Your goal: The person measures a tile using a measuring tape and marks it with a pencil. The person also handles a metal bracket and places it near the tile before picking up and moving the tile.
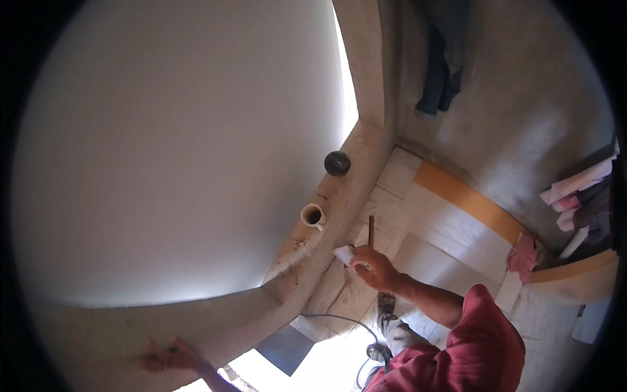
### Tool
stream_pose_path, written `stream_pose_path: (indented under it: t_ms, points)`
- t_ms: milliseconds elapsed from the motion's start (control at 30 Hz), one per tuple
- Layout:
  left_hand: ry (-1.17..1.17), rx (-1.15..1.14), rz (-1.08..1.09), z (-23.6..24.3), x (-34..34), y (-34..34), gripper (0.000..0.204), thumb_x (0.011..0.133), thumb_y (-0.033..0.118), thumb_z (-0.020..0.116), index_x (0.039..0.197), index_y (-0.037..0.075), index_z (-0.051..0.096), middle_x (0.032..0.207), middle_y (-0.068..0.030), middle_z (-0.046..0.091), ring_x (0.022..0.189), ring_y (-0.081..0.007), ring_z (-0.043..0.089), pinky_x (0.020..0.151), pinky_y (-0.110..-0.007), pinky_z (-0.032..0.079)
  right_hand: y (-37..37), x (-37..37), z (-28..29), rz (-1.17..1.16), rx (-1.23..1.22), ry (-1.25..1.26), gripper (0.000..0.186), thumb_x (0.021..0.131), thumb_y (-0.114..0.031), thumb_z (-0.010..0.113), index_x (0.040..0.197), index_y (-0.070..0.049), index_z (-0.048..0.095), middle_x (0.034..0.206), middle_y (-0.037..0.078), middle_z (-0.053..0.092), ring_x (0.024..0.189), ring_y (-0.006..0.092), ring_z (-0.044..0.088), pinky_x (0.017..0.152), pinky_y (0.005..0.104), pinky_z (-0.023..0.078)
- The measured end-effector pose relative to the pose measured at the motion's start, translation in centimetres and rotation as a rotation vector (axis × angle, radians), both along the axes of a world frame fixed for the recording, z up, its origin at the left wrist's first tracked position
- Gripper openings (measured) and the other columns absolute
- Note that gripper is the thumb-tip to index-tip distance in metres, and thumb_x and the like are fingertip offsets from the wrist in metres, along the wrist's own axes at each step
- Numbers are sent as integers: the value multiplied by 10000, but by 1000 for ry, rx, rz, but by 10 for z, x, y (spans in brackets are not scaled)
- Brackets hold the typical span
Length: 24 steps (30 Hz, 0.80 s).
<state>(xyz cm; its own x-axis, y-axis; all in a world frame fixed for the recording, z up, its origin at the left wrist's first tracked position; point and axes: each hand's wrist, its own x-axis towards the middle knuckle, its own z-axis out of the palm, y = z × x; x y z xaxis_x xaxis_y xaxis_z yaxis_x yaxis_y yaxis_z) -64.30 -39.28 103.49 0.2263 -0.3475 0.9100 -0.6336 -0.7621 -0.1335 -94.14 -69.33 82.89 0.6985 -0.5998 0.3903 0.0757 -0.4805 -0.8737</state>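
Observation:
My right hand (371, 268), its arm in a red sleeve, is closed round a small white piece (344, 255) that juts out past the fingers. Whether it is folded paper, cloth or a block I cannot tell. The hand is above the tiled floor, beside the window ledge. A thin brown strip (371, 230) stands out just beyond the hand; whether it is held or lies on the floor is unclear. At the lower left, my left hand (173, 358) is slightly blurred, fingers apart and nothing in them, in front of the wall.
A beige mug (313, 216) and a dark round object (337, 163) stand on the ledge (356, 153). A large pale panel (176, 157) fills the left. A mattress-like slab (457, 209), a pink cloth (522, 258), piled clothes (584, 196) and a cable (346, 317) lie around.

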Motion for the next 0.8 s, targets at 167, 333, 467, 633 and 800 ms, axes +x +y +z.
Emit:
stream_pose_path:
  t_ms: [167,333,467,633,800]
  points:
    - [633,-239,-462,-69,-89,30,716,942,494,477,1449,28,279,1447,-189,357,1341,-295,347,1107,-388,265,110,-1,106,362,297,-59,312,849,6,528,1158,-37,533,1097,135,574,1041,216,570,902,347,439]
    - [1492,-718,-885,-49,-275,89,817,841,514,649,1379,-23,348,1283,-227,522,1195,-294,503,1031,-420,361,229,-48,147,739,509,-93,341,837,16,532,1177,8,544,1136,116,557,1091,203,528,965,336,388]
    - [1558,-978,-964,-38,-319,164,733,800,413,739,1300,-35,445,1237,-195,563,1178,-259,518,1010,-408,397,308,-74,165,845,442,-45,311,849,-104,671,1134,-23,577,1138,106,553,1070,214,539,931,328,407]
    - [1530,-944,-1155,-27,-341,216,553,748,276,794,1146,-15,544,1212,-192,581,1167,-282,538,983,-395,436,355,-99,177,852,149,-23,404,846,-145,697,1214,-43,566,1118,129,576,1029,262,577,852,354,471]
    - [1438,-887,-1154,3,-371,237,398,762,166,776,1055,-9,572,1159,-182,624,1185,-306,544,997,-428,434,377,-117,214,829,107,-194,323,925,-148,588,1246,-117,587,1066,75,588,978,216,560,852,352,457]
